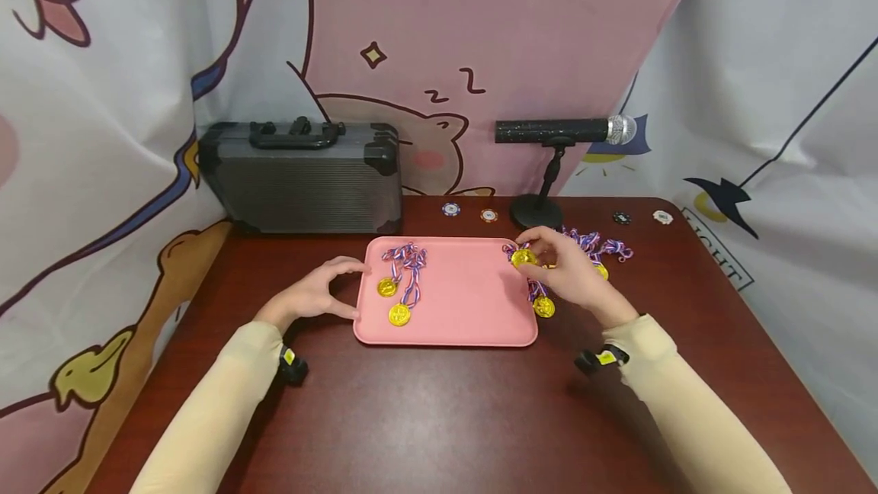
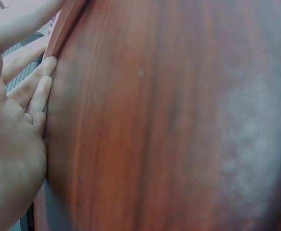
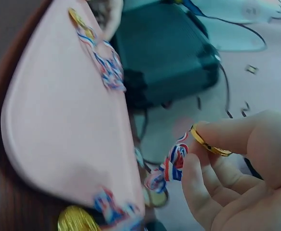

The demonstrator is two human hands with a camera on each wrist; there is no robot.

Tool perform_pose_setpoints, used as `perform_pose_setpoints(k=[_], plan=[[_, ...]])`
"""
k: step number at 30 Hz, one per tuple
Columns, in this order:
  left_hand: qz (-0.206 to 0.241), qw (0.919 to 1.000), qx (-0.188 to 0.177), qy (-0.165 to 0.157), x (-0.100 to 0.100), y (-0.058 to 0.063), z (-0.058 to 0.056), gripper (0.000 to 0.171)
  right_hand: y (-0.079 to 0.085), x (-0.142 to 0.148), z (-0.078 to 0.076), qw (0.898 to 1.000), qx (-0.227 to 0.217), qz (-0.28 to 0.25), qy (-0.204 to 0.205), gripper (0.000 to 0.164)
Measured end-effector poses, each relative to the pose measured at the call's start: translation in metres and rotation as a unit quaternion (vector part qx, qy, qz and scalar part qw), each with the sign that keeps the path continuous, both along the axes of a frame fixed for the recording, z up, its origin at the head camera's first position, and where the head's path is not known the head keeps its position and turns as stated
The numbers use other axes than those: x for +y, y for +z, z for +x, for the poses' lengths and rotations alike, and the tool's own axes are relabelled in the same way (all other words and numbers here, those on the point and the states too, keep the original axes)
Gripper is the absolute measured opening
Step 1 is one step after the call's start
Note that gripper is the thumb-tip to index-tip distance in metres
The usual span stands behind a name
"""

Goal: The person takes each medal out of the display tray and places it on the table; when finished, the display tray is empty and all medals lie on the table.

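The near stretch of the dark reddish-brown wood counter (image 1: pixel 439 418) reflects light, so it is probably smooth. At the left end of the pink rectangular shallow-rimmed tray (image 1: pixel 466 288), the left hand (image 1: pixel 314 293) has its thumb and fingers spread against the rim; that grip is released, not clenched. The tray looks like light, fairly stiff plastic, liable to slide if pushed; its rim is the proper hold. Two round gold-coloured medals with striped red, white and blue ribbons (image 1: pixel 399 315) lie on its left part; a third such medal (image 1: pixel 544 306) lies just beside its right edge. At its far right corner, the right hand (image 1: pixel 571 271) pinches a round gold-coloured medal (image 1: pixel 523 258) between thumb and fingers, its ribbon bunched and knotted. Judged light, thin and stiff, with a possibly slick face, this disc is best taken by its edge; the ribbon is soft and may snag. Beyond stand a dark grey ribbed hard case (image 1: pixel 309 185) and a black stand-mounted microphone (image 1: pixel 555 131).
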State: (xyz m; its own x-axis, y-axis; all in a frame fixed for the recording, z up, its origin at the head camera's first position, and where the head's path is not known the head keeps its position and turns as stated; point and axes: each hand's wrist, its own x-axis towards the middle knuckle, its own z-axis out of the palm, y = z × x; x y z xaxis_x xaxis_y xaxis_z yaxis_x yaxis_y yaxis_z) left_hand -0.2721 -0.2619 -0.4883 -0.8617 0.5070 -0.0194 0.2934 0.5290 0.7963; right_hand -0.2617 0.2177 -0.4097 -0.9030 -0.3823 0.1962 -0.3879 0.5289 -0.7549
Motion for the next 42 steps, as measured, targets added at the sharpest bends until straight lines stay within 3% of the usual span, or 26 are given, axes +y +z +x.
perform_pose_setpoints(k=[9, 15, 22, 32, 42], plan=[[0.002, 0.9999, -0.012, 0.003, 0.000, 0.001, 0.002, 0.085, 0.005, 0.066, 0.015, 0.997, 0.014, 0.003, -0.078, 0.045], [0.006, 0.9999, -0.016, 0.004, 0.000, 0.001, 0.001, 0.084, -0.018, 0.092, 0.021, 0.996, 0.012, 0.011, -0.093, 0.046], [0.000, 0.9999, -0.009, 0.005, 0.000, 0.002, 0.001, 0.085, -0.046, 0.092, 0.022, 0.997, 0.009, 0.013, -0.069, 0.043], [-0.005, 0.9998, -0.019, 0.004, 0.002, 0.001, 0.000, 0.086, -0.066, 0.088, 0.021, 0.995, -0.019, 0.086, -0.041, 0.040], [-0.006, 0.9998, -0.017, 0.006, 0.001, 0.001, -0.001, 0.086, -0.068, 0.084, 0.026, 0.988, 0.046, 0.139, -0.041, 0.045]])
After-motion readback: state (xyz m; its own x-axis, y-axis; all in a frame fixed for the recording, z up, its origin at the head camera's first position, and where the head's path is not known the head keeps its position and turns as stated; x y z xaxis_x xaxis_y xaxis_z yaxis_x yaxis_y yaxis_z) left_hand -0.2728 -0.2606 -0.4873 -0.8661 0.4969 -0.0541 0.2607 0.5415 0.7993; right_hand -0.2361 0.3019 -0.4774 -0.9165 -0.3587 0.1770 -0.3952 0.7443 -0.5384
